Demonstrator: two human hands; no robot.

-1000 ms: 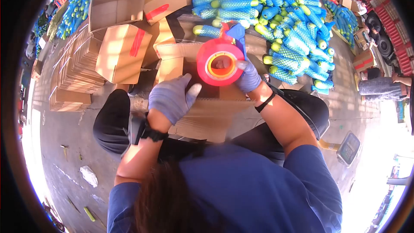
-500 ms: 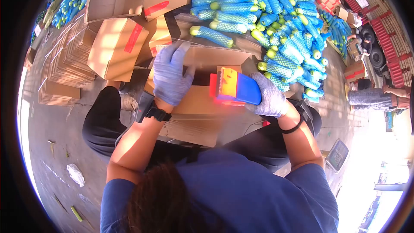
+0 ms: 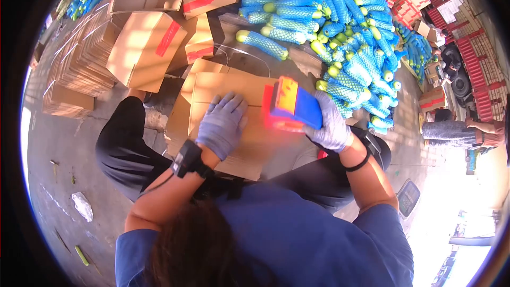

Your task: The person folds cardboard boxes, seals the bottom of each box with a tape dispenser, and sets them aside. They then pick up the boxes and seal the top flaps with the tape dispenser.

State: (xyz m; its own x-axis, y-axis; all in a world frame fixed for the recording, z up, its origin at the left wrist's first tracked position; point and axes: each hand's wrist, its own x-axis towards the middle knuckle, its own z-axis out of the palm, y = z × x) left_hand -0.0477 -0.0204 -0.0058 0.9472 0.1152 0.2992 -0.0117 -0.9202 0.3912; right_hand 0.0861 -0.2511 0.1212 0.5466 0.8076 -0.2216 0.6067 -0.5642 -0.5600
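Note:
A cardboard box (image 3: pixel 228 87) rests on my lap with its top flaps folded down. My left hand (image 3: pixel 223 126), in a pale purple glove, lies flat on the flaps with fingers spread. My right hand (image 3: pixel 332 127), also gloved, grips the blue handle of a red and yellow tape dispenser (image 3: pixel 287 107). The dispenser sits against the box's right part.
A big heap of green produce in blue foam netting (image 3: pixel 340 26) lies beyond the box. Taped cartons (image 3: pixel 143 48) and stacks of flat cardboard (image 3: pixel 74 69) stand at the left. A scale (image 3: pixel 406 197) sits on the floor at right, where another person (image 3: pixel 457 130) sits.
The box flaps have gone from open to folded shut. My left hand came down from the far flap to press flat on top. The dispenser stayed at the right side.

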